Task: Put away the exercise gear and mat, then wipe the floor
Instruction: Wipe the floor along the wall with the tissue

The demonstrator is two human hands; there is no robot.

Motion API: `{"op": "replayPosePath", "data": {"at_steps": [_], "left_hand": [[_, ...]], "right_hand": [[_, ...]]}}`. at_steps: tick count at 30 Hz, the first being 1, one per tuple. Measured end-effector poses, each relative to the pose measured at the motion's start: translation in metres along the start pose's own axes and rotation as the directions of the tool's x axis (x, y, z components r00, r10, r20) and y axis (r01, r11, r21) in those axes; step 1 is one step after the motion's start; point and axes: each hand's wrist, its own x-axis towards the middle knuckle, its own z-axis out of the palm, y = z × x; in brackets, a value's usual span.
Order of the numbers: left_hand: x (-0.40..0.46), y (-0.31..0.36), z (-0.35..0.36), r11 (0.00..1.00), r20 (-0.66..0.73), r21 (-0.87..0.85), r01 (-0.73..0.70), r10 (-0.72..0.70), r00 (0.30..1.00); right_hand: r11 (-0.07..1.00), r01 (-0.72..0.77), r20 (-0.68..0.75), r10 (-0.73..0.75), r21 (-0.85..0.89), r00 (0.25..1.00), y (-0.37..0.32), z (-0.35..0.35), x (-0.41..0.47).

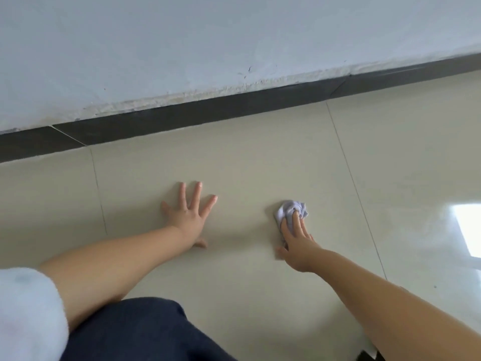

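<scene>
Pressing a crumpled pale cloth (291, 209) onto the glossy floor (247, 165) near the dark baseboard (208, 113), the right hand (296, 241) is lying on it with fingers nearly straight, seemingly not gripping. The left hand (188, 212) is bracing flat, splayed, holding nothing. That hand could be slipping on slick tile, and the loose cloth may be sliding free.
</scene>
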Motion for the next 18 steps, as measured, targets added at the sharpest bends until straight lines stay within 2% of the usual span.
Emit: {"op": "replayPosePath", "data": {"at_steps": [3, 9, 11, 13, 15, 16, 18], "left_hand": [[0.001, 0.0, 0.001, 0.999, -0.009, 0.039, 0.017, -0.017, 1.0], [-0.003, -0.003, 0.003, 0.998, -0.064, 0.051, 0.032, -0.029, 0.998], [-0.007, 0.0, 0.004, 0.991, -0.094, -0.127, 0.049, -0.061, 0.994], [-0.014, 0.014, 0.006, 0.915, -0.168, -0.39, 0.098, -0.175, 0.97], [-0.025, 0.046, 0.011, 0.86, -0.259, -0.484, 0.159, -0.315, 0.913], [-0.03, 0.067, 0.015, 0.836, -0.258, -0.513, 0.195, -0.367, 0.894], [-0.037, 0.105, 0.025, 0.712, -0.122, -0.637, 0.297, -0.474, 0.872]], "right_hand": [[0.999, 0.034, -0.023, -0.034, -0.021, 0.999, 0.006, 0.001, 0.0], [0.996, 0.069, -0.219, -0.081, -0.063, 0.972, 0.003, 0.03, 0.005], [0.958, 0.188, -0.25, -0.241, -0.217, 0.938, -0.007, 0.016, 0.024], [0.87, 0.34, -0.207, -0.428, -0.357, 0.88, -0.032, -0.019, 0.054], [0.791, 0.392, -0.139, -0.505, -0.47, 0.852, -0.058, -0.06, 0.081], [0.749, 0.394, -0.105, -0.52, -0.533, 0.848, -0.067, -0.076, 0.092], [0.639, 0.394, -0.029, -0.546, -0.66, 0.837, -0.075, -0.1, 0.105]]}}
